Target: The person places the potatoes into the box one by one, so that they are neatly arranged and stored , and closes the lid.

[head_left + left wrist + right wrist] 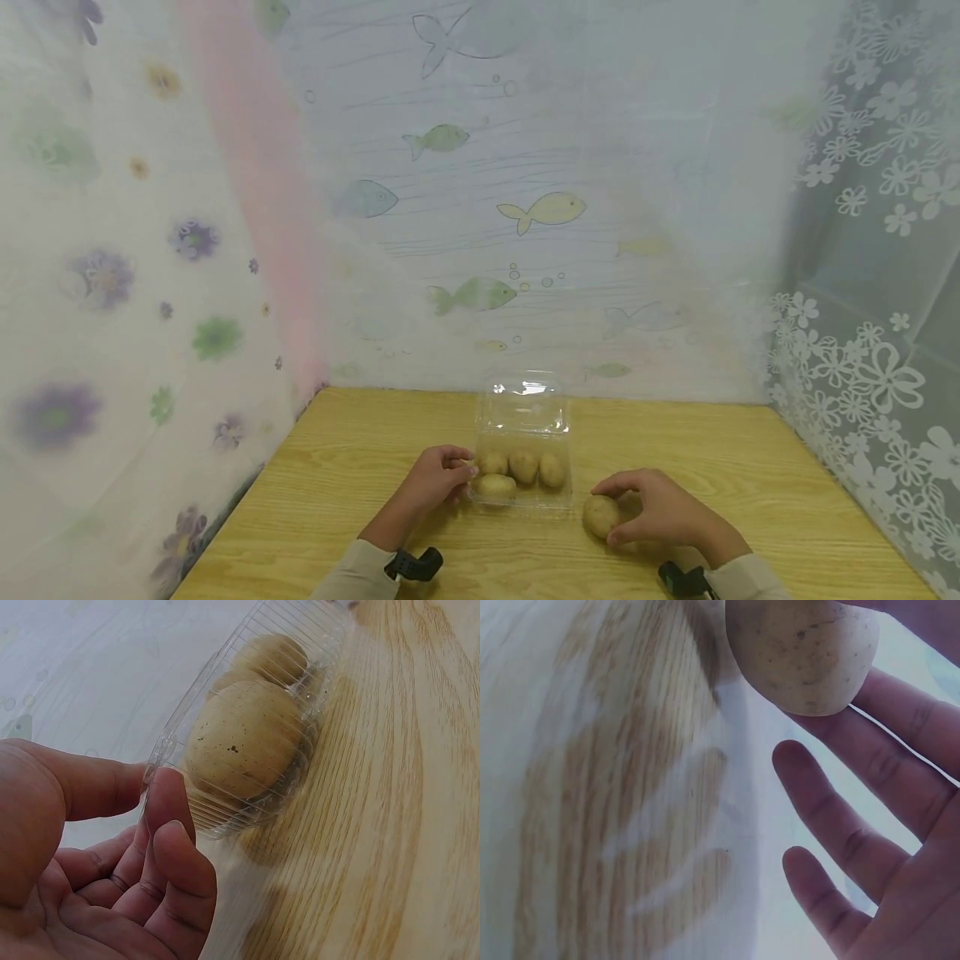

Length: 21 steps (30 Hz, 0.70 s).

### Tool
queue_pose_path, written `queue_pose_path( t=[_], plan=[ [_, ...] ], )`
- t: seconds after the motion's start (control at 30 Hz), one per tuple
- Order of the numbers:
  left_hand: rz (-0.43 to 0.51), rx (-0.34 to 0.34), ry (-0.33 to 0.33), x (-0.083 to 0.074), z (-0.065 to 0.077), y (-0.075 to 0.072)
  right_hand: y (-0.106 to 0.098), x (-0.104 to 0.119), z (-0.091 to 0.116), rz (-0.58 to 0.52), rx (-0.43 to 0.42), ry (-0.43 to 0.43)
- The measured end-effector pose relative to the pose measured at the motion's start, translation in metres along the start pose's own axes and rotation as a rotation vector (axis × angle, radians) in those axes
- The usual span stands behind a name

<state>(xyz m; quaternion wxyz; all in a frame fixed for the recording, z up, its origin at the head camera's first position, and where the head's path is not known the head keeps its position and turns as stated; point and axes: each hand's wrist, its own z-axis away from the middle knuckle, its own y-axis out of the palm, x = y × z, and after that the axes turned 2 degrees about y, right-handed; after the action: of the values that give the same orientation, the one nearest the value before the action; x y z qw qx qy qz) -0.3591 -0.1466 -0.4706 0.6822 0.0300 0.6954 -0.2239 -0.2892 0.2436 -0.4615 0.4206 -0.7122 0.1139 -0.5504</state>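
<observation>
A clear plastic container [525, 414] stands on the table with its hinged lid raised at the back. Several potatoes [523, 467] lie inside it. At its left side, my left hand [438, 479] pinches the rim between thumb and finger; the left wrist view shows this hand [112, 877] beside a potato [244, 739] behind the ribbed wall. To the right of the container, my right hand [667, 512] grips another potato [601, 516] with thumb and fingers. In the right wrist view two fingers [840, 821] stay off this potato [802, 664]. Whether it touches the table is unclear.
The wood-grain table [360, 433] extends on both sides of the container. Behind it hangs a sheet printed with fish [555, 208]. A flowered curtain [97, 333] closes off the left, and a translucent flowered sheet [885, 375] the right.
</observation>
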Motion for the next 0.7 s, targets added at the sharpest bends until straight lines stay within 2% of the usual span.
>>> queue_pose_path(
  t=[0.23,0.53,0.7],
  plan=[
    [0.008,0.006,0.001,-0.001,0.0,0.0,0.001,0.0,0.002,0.055,-0.056,0.022],
    [0.017,0.011,-0.001,-0.003,0.003,0.001,0.001,0.006,0.0,0.071,-0.153,-0.005],
    [0.005,0.012,0.013,-0.004,0.004,0.001,0.0,0.011,-0.001,0.075,-0.185,0.019]
  ],
)
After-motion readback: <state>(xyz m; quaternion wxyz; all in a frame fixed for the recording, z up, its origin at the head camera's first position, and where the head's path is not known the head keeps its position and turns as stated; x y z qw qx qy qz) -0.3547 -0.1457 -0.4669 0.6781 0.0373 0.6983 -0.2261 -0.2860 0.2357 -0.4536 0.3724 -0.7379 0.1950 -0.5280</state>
